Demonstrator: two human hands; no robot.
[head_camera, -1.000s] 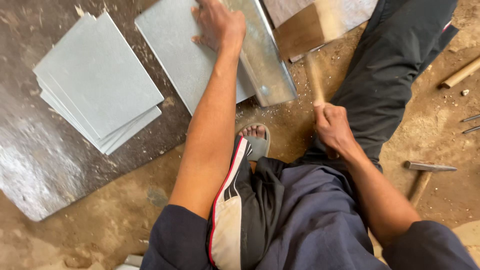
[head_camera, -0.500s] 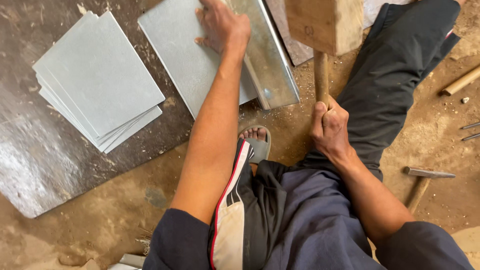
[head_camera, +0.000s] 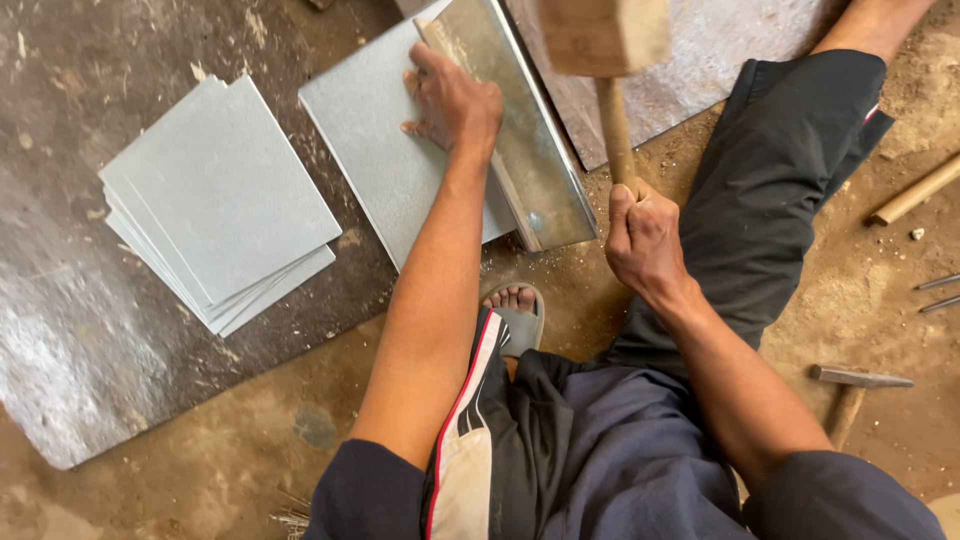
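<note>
My left hand (head_camera: 452, 100) presses flat on a grey metal sheet (head_camera: 385, 170) lying on a dark metal floor plate (head_camera: 60, 330). The sheet's right edge is bent up over a shiny angled metal bar (head_camera: 530, 160), and my fingers rest against that fold. My right hand (head_camera: 642, 238) grips the wooden handle of a mallet (head_camera: 605, 60). Its blurred wooden head hangs above the bar's far end. I sit on the dirt floor with my sandalled foot (head_camera: 515, 310) just below the bar.
A stack of several cut grey sheets (head_camera: 215, 205) lies to the left on the floor plate. A hammer (head_camera: 850, 390), a wooden stick (head_camera: 915, 190) and thin metal rods (head_camera: 938, 292) lie on the dirt at right. Another metal plate (head_camera: 710, 60) lies behind the bar.
The mallet has swung from low beside the bar up and forward over it. My left hand stays pressed on the sheet. The view has shifted slightly.
</note>
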